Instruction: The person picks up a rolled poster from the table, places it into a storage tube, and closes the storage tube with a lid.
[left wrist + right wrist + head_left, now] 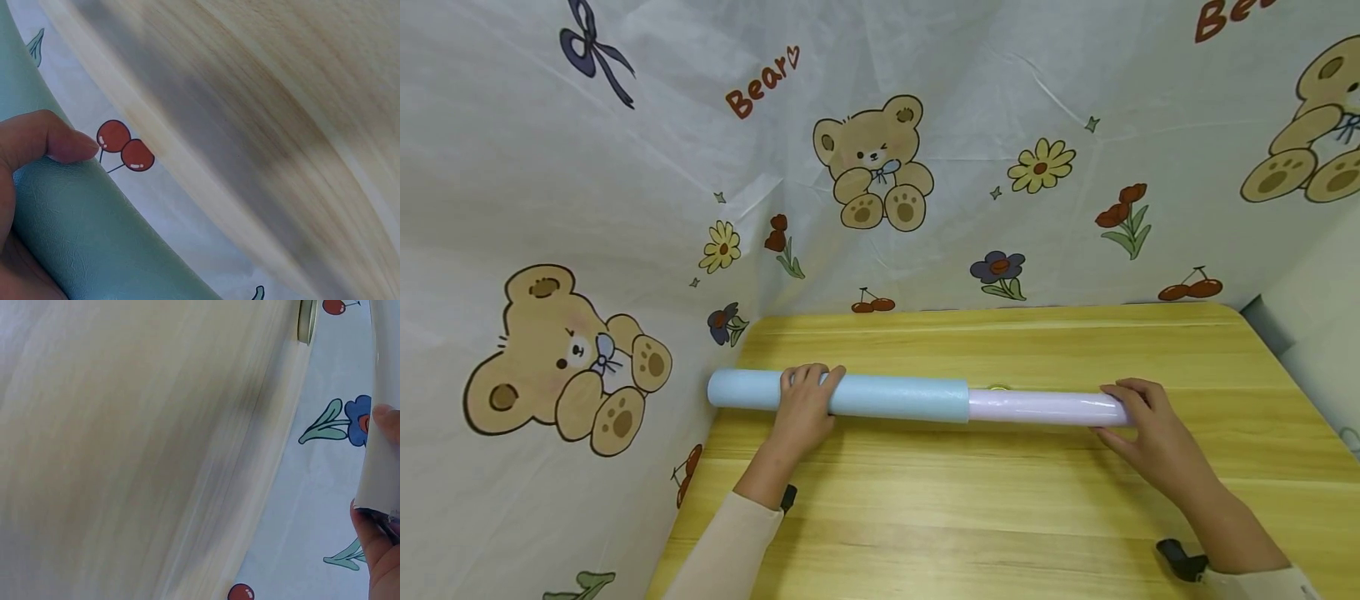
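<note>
Surface: a light yellow wood-grain tabletop (1000,500), long grain lines running side to side beneath both hands.
Room: a white cloth backdrop printed with bears, flowers and cherries (880,167) rises beyond the fingers and wraps round past the left hand.
Roll: a long roll of sheet material, its left part a pale blue textured sleeve (865,396), its right part a glossy pale lilac tube (1045,407), lies across the tabletop between the two hands.
Left hand (805,406): fingers curled over the top of the blue sleeve near its left end, thumb pressed on it in the left wrist view (44,140).
Right hand (1150,433): fingers bent round the lilac tube's right end, gripping it; the right wrist view shows fingertips (387,425) on its edge.
</note>
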Demonstrator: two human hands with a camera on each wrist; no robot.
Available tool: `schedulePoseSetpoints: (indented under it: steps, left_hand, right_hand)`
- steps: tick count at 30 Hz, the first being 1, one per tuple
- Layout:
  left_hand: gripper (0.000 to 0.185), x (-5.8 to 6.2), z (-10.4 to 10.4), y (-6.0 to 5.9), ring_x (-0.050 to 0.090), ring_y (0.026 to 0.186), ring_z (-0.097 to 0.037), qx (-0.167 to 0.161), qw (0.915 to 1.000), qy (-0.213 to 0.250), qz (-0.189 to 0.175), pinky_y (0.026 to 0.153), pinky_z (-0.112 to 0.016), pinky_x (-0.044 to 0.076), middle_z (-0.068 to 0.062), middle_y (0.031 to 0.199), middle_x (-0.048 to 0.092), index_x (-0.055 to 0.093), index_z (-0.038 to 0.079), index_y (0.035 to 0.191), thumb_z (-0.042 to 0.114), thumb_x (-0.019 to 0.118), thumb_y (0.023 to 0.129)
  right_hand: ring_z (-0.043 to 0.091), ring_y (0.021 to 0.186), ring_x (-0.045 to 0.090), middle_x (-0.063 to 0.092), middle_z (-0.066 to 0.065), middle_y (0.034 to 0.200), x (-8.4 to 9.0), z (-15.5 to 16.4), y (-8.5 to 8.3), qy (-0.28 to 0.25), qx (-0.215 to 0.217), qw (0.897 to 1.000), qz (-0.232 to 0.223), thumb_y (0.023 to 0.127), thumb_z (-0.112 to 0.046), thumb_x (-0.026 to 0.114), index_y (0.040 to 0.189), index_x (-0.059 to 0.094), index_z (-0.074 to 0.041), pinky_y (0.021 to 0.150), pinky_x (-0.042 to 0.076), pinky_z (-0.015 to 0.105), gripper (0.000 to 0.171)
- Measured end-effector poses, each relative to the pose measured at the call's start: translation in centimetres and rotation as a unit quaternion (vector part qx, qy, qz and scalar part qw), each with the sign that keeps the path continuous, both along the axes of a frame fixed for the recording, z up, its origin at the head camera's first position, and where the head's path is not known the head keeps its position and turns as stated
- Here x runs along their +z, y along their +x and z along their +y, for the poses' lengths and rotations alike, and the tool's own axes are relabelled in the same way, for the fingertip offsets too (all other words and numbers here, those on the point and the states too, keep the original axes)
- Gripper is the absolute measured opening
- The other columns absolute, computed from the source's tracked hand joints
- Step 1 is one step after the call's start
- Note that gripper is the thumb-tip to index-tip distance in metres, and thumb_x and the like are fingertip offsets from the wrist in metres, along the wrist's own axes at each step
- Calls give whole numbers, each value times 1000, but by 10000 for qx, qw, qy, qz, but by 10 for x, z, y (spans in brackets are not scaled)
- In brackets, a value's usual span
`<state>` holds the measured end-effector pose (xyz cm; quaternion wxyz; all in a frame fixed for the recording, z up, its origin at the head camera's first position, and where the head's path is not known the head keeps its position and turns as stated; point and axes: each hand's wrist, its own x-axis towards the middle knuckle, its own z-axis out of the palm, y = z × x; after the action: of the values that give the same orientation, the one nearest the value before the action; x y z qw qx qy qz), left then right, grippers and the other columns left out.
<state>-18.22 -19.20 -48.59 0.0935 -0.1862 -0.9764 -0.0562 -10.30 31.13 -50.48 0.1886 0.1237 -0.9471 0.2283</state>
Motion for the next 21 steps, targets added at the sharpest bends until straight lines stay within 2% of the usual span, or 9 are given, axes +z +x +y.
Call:
schedulePoseSetpoints:
  steps: [6,14,16,18,21]
  left_hand:
    - [81,2,1,0,49,128,-37,-26,10000,10,31,112,-58,28,-13,134,57,52,21,144,10,89,73]
    - [81,3,3,0,49,128,-37,8,10000,43,23,112,-58,28,-13,133,56,52,21,144,11,89,73]
    - [81,3,3,0,49,128,-37,20,10000,40,25,112,-58,28,-13,133,57,52,21,144,11,89,73]
    - [81,3,2,0,49,128,-37,29,10000,47,33,112,-58,28,-13,133,57,53,21,144,11,89,72]
    - [80,2,2,0,50,128,-36,40,10000,52,37,112,-58,29,-13,133,57,53,21,143,11,90,72]
  right_hand:
    - [42,102,55,47,27,124,-3,-2,0,-130,-55,9999,84,66,0,91,132,52,0,77,51,61,77]
    - [38,105,57,56,23,124,-2,-4,-1,-305,-73,9995,-19,69,-4,90,134,52,0,79,47,48,76]
    - [36,104,58,58,24,123,-1,-5,-1,-397,-72,9992,-81,70,-5,90,135,52,1,80,47,37,75]
    - [33,103,59,59,23,122,-1,-5,-1,-546,-44,9984,-164,72,-5,89,135,53,3,81,46,22,73]
    - [13,105,56,59,23,122,-2,-7,-2,-777,91,9968,-179,75,-3,87,135,53,5,82,37,-2,70]
